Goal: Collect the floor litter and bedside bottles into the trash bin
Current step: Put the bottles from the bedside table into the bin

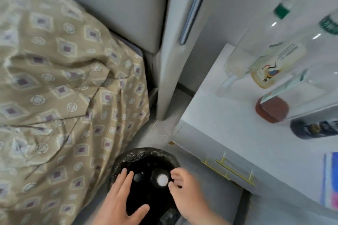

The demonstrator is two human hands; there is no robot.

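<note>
Hands (120, 199) over bin (135, 153), beside nightstand (219, 115)

Both hands are low in the frame, reaching forward side by side. The left hand (121, 200) is flat and spread, palm down — the right hand (184, 190) has its fingers curled loosely, nothing pinched in its grip.
</note>
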